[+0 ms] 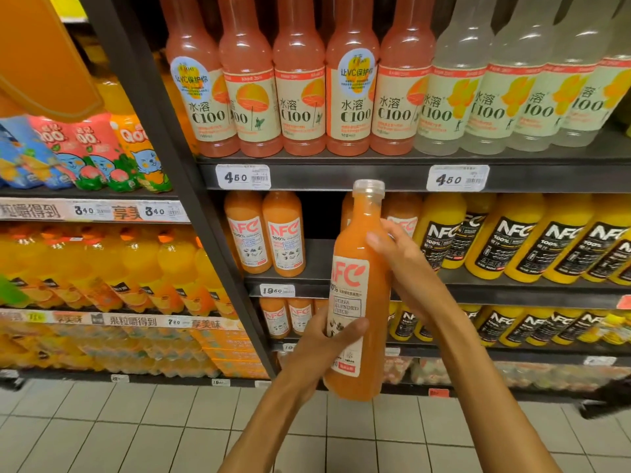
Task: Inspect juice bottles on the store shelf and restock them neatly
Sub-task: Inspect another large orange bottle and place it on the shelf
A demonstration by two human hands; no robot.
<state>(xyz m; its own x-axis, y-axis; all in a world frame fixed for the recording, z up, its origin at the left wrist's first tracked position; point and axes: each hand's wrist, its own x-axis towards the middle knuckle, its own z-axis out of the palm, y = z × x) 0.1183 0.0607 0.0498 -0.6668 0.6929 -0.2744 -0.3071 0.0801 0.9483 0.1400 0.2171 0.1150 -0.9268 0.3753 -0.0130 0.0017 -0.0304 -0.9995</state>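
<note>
We are holding the guava juice bottle [358, 302] before the shelf gap [324, 216]: left hand [327, 339] gripping its base, right hand [399, 254] steadying its shoulder; label should be facing outward.

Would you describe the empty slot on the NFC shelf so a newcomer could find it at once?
Start at the dark shelf carrying two 4.50 price tags and look at the row beneath. The gap sits behind the held guava bottle, right of two white-labelled NFC bottles. It alone shows dark shelf back, not juice.
</note>
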